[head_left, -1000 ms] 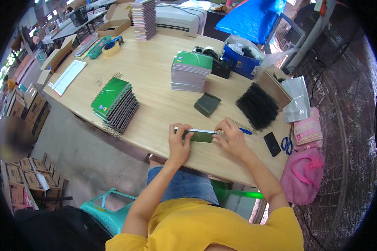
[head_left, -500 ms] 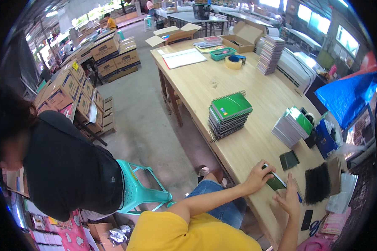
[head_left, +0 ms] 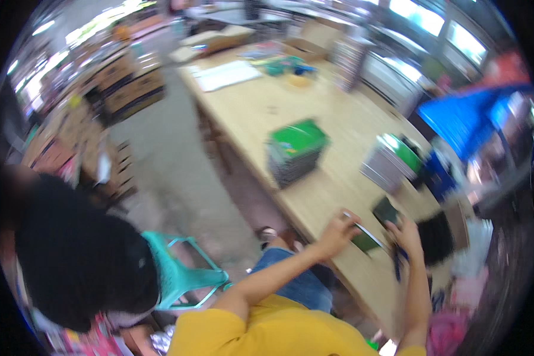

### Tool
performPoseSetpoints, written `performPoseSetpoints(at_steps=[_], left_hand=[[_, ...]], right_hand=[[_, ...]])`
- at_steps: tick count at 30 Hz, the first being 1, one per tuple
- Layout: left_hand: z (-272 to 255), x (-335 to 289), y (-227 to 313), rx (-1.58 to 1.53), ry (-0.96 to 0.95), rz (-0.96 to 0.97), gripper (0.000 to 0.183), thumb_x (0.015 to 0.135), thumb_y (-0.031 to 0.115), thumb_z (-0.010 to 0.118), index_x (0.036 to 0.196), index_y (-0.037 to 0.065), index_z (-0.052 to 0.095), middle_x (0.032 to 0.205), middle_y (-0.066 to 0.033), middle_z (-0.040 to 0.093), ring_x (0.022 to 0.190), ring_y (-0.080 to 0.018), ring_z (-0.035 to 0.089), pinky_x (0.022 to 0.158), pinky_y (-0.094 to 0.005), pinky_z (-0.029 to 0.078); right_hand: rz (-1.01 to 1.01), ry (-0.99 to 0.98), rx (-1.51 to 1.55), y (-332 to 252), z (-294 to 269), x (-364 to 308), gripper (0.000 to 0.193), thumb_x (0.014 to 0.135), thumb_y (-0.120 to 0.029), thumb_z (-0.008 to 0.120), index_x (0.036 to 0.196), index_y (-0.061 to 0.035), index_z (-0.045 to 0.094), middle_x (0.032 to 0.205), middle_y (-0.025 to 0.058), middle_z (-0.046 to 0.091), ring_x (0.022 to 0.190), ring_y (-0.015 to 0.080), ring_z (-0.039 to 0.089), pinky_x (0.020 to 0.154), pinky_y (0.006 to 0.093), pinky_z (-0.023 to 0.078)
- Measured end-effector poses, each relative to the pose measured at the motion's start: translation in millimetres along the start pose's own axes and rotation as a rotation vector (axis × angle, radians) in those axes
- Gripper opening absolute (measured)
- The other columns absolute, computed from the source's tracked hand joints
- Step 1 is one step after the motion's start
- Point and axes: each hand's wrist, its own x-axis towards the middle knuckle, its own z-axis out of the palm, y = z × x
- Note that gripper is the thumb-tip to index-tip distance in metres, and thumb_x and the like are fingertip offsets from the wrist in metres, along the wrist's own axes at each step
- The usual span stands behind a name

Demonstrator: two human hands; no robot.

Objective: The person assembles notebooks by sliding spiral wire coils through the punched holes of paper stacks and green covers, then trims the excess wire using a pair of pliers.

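Observation:
My left hand is closed on the edge of a green notebook, tilted on its edge at the table's near side. My right hand is to the right of it, its fingertips at the near end of a small dark green block. Blur hides whether they grip the block. A dark, slender tool with a blue part shows by my right palm; its kind is unclear. Black wire coils or bristles lie in a dense bundle just right of that hand.
A stack of green spiral notebooks stands on the wooden table. Unbound books are piled farther right. At the left, a person in black is beside a teal stool; cardboard boxes stand behind.
The whole view has shifted and blurred. My right hand has moved away from the notebook to the dark green block. My left hand still holds the notebook.

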Motion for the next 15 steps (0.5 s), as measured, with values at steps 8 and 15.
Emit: performPoseSetpoints(at_steps=[8, 15], left_hand=[[-6.3, 0.4, 28.6, 0.088, -0.008, 0.075, 0.042, 0.071, 0.02, 0.087, 0.102, 0.005, 0.061, 0.1, -0.0148, 0.052, 0.103, -0.0333, 0.051, 0.088, -0.0424, 0.047], [-16.4, 8.4, 24.3, 0.092, -0.056, 0.016, 0.042, 0.071, 0.018, 0.088, 0.099, 0.003, 0.061, 0.104, -0.0152, 0.048, 0.095, -0.0324, 0.053, 0.082, -0.0421, 0.048]], right_hand=[[-0.301, -0.163, -0.073, -7.1, -32.7, 33.5, 0.1, 0.067, -0.02, 0.09, 0.153, -0.0255, 0.041, 0.161, 0.0218, 0.026, 0.145, 0.0431, 0.033, 0.119, 0.0468, 0.034], [-0.583, -0.475, -0.274, 1.0, -16.8, 59.6, 0.101, 0.068, -0.027, 0.087, 0.156, -0.0308, 0.037, 0.147, 0.0246, 0.036, 0.134, 0.043, 0.043, 0.113, 0.0461, 0.039]])
